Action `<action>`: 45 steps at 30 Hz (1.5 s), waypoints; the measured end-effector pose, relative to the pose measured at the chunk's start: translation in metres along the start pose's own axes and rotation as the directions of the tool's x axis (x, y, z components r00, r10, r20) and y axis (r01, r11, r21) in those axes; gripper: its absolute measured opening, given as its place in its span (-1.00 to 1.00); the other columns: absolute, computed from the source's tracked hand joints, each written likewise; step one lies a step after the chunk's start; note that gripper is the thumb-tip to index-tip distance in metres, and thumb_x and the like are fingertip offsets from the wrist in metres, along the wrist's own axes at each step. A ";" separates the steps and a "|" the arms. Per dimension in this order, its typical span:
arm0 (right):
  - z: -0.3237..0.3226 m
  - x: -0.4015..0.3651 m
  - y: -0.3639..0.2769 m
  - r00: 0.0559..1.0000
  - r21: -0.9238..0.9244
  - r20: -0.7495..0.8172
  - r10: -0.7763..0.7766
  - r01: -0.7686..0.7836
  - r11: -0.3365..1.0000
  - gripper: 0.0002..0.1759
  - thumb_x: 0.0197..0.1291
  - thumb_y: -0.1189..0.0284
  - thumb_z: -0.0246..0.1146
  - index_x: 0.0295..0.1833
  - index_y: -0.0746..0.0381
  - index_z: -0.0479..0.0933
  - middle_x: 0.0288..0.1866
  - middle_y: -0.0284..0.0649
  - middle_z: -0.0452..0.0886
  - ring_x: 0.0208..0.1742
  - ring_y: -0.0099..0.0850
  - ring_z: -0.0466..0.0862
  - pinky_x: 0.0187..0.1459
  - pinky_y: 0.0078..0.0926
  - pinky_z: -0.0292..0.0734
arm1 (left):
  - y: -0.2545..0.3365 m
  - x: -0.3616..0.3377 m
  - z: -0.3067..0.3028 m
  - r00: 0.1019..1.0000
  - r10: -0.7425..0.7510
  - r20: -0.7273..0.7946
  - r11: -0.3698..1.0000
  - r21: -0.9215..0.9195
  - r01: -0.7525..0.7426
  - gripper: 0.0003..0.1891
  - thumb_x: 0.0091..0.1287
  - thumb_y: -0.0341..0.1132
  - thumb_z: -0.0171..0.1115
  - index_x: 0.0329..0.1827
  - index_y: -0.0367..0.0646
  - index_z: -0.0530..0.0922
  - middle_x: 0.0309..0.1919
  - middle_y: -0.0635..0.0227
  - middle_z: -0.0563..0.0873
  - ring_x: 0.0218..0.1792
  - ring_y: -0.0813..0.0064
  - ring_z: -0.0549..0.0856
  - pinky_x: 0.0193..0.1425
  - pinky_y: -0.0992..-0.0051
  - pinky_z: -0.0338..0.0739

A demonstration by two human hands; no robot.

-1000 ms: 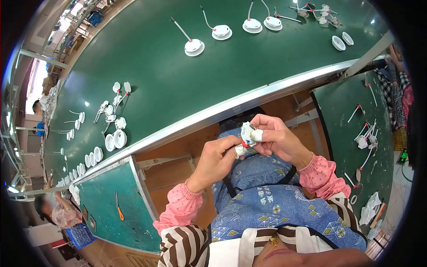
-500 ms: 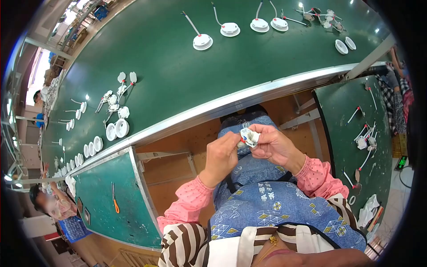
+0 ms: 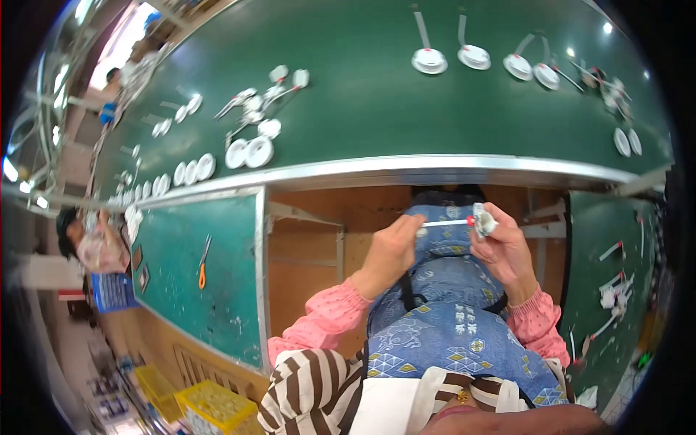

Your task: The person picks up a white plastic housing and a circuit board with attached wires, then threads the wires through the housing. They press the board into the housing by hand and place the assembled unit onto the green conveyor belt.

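Above my lap, my right hand [image 3: 504, 250] grips a small white part [image 3: 483, 220] with a red piece at its left side. A white cable [image 3: 446, 223] runs left from that red piece to my left hand [image 3: 394, 250], whose fingers are pinched on its far end. The cable is stretched nearly straight between both hands. Beyond the hands, the metal edge [image 3: 406, 165] of the green table [image 3: 348, 94] crosses the view.
Round white lamps [image 3: 429, 61] with cables stand at the back. White rings [image 3: 259, 151] and a cluster of parts [image 3: 252, 107] lie left. Orange-handled scissors [image 3: 203, 274] rest on the left side table; more parts [image 3: 612, 296] lie right. A co-worker [image 3: 98, 243] sits far left.
My hands have moved apart, and the white cable now shows between them. The view has turned, so the tables appear rotated and the lamps sit farther right.
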State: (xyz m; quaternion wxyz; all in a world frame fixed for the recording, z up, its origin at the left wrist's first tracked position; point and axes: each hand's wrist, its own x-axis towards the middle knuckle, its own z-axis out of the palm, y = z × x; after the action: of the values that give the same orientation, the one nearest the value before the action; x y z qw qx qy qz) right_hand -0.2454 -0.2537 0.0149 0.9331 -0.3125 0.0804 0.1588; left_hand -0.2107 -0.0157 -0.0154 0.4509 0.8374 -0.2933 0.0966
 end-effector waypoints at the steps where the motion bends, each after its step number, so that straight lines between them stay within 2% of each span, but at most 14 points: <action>1: 0.000 0.001 0.000 1.000 0.005 -0.001 -0.001 0.001 1.000 -0.82 0.43 0.49 0.23 0.06 0.32 0.51 -0.32 -0.15 0.64 -0.61 -0.58 0.43 -0.60 -0.65 0.22 | -0.001 -0.005 -0.001 1.000 0.002 0.013 1.000 0.023 -0.003 -0.65 0.18 -0.68 0.19 0.03 -0.24 0.60 -0.27 0.13 0.68 -0.36 0.11 0.72 -0.29 0.26 0.63; 10: 0.005 0.037 -0.010 0.993 -0.108 0.070 -0.090 0.098 0.989 -0.83 0.37 0.52 0.25 0.00 0.36 0.51 -0.38 -0.21 0.59 -0.59 -0.60 0.39 -0.58 -0.64 0.19 | 0.004 -0.028 -0.052 0.984 0.168 0.064 0.980 0.099 -0.174 -0.66 0.20 -0.64 0.19 0.05 -0.26 0.63 -0.30 0.20 0.73 -0.37 0.19 0.73 -0.29 0.28 0.64; 12: -0.002 0.043 -0.022 0.987 -0.036 0.023 -0.160 0.161 0.986 -0.83 0.37 0.54 0.22 0.01 0.36 0.50 -0.39 -0.25 0.54 -0.58 -0.60 0.36 -0.58 -0.64 0.19 | -0.028 -0.009 -0.113 0.973 0.122 0.196 0.877 0.437 -0.198 -0.71 0.22 -0.59 0.19 0.00 -0.21 0.65 -0.28 0.21 0.75 -0.31 0.17 0.73 -0.17 0.21 0.64; 13: -0.014 0.042 -0.029 0.977 -0.070 0.038 -0.211 0.213 0.975 -0.81 0.37 0.53 0.19 0.04 0.36 0.48 -0.41 -0.29 0.47 -0.56 -0.60 0.33 -0.58 -0.66 0.18 | -0.059 0.000 -0.139 0.984 0.176 0.036 0.804 0.572 -0.165 -0.75 0.25 -0.54 0.20 -0.02 -0.17 0.65 -0.32 0.25 0.75 -0.27 0.12 0.72 -0.08 0.18 0.61; 14: -0.017 0.039 -0.033 0.976 -0.055 0.053 -0.210 0.213 0.975 -0.79 0.39 0.51 0.20 0.07 0.35 0.46 -0.40 -0.28 0.47 -0.56 -0.60 0.33 -0.59 -0.67 0.16 | -0.085 0.008 -0.169 0.994 -0.098 -0.045 0.715 0.692 0.102 -0.54 0.19 -0.55 0.22 0.20 -0.11 0.61 -0.10 0.23 0.74 -0.05 0.10 0.69 0.14 0.17 0.53; 16: -0.014 0.034 -0.030 0.983 -0.071 0.005 -0.185 0.185 0.980 -0.79 0.41 0.48 0.20 0.06 0.35 0.47 -0.40 -0.30 0.46 -0.55 -0.61 0.34 -0.59 -0.68 0.14 | -0.138 0.038 -0.221 0.991 -0.077 -0.108 0.453 0.882 0.132 -0.33 0.15 -0.43 0.32 0.43 -0.11 0.47 0.32 0.14 0.56 0.19 0.05 0.57 0.26 0.06 0.48; 21: -0.011 0.025 -0.025 0.984 -0.021 -0.050 -0.173 0.173 0.985 -0.73 0.46 0.43 0.18 0.12 0.39 0.49 -0.36 -0.29 0.49 -0.53 -0.60 0.37 -0.58 -0.65 0.18 | -0.200 0.075 -0.241 0.945 -0.310 -0.099 0.589 0.760 0.273 -0.28 0.01 -0.17 0.48 0.31 -0.21 0.58 0.12 0.13 0.68 0.15 0.02 0.58 0.25 0.12 0.52; 24: -0.017 0.021 -0.023 0.981 -0.002 -0.068 -0.183 0.183 0.983 -0.73 0.45 0.45 0.17 0.14 0.39 0.49 -0.33 -0.26 0.51 -0.52 -0.59 0.37 -0.58 -0.65 0.19 | -0.182 0.071 -0.182 0.960 -0.139 -0.242 0.642 0.717 0.273 -0.30 0.01 -0.06 0.53 0.22 -0.23 0.61 -0.10 0.10 0.66 0.03 0.03 0.59 0.10 0.09 0.53; 28: -0.009 0.031 -0.018 0.996 0.048 -0.047 -0.082 0.084 0.995 -0.75 0.44 0.51 0.14 0.15 0.37 0.49 -0.31 -0.21 0.56 -0.52 -0.58 0.37 -0.57 -0.66 0.20 | -0.130 0.091 -0.084 0.923 -0.082 -0.375 0.672 0.663 0.329 -0.16 0.01 0.05 0.56 0.28 -0.33 0.51 -0.07 0.11 0.61 -0.03 0.06 0.59 -0.04 0.13 0.49; 32: -0.007 0.026 -0.029 0.983 0.050 -0.041 -0.179 0.181 0.982 -0.80 0.46 0.49 0.16 0.10 0.36 0.50 -0.27 -0.20 0.61 -0.52 -0.57 0.39 -0.56 -0.63 0.20 | -0.082 0.111 -0.046 0.951 -0.236 -0.199 0.882 0.366 0.296 -0.11 0.05 0.00 0.54 0.38 -0.40 0.44 -0.04 0.09 0.61 0.06 0.04 0.62 0.10 0.17 0.56; 34: -0.008 0.020 -0.039 0.955 0.022 -0.102 -0.277 0.281 0.960 -0.80 0.47 0.49 0.16 0.09 0.35 0.49 -0.25 -0.19 0.63 -0.52 -0.57 0.41 -0.56 -0.64 0.20 | -0.076 0.119 -0.056 0.938 -0.345 0.020 0.917 0.221 0.333 -0.11 0.04 -0.12 0.56 0.44 -0.35 0.41 0.02 0.05 0.61 0.10 0.08 0.63 0.14 0.23 0.59; 37: -0.011 0.020 -0.047 0.890 -0.049 -0.130 -0.437 0.434 0.900 -0.81 0.46 0.48 0.18 0.09 0.33 0.48 -0.20 -0.18 0.66 -0.51 -0.58 0.42 -0.54 -0.64 0.22 | -0.087 0.130 -0.056 0.990 -0.132 0.043 0.957 0.265 0.116 -0.13 -0.02 -0.15 0.59 0.41 -0.28 0.46 0.10 0.07 0.59 0.18 0.04 0.58 0.24 0.20 0.54; 44: 0.025 0.038 -0.057 0.805 -0.321 -0.073 -0.589 0.540 0.778 -0.82 0.46 0.49 0.24 0.07 0.31 0.48 -0.19 -0.22 0.67 -0.50 -0.67 0.46 -0.57 -0.77 0.20 | -0.080 0.159 0.004 0.994 -0.080 0.081 0.950 0.307 0.052 -0.16 -0.11 -0.18 0.63 0.33 -0.18 0.53 0.16 0.14 0.61 0.19 0.08 0.57 0.27 0.16 0.44; 45: 0.027 0.039 -0.058 0.806 -0.360 -0.068 -0.588 0.530 0.768 -0.82 0.46 0.49 0.25 0.07 0.31 0.48 -0.20 -0.23 0.67 -0.50 -0.68 0.46 -0.57 -0.77 0.19 | -0.075 0.159 0.005 0.996 -0.049 0.080 0.976 0.214 0.031 -0.16 -0.11 -0.21 0.62 0.34 -0.17 0.51 0.16 0.15 0.61 0.18 0.09 0.57 0.27 0.17 0.42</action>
State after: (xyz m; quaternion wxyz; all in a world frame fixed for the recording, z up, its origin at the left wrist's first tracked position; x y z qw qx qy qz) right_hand -0.1875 -0.2713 0.0593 0.8625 -0.4834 0.0388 -0.1445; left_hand -0.0390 -0.0524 -0.0032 0.3477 0.8899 -0.2833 0.0829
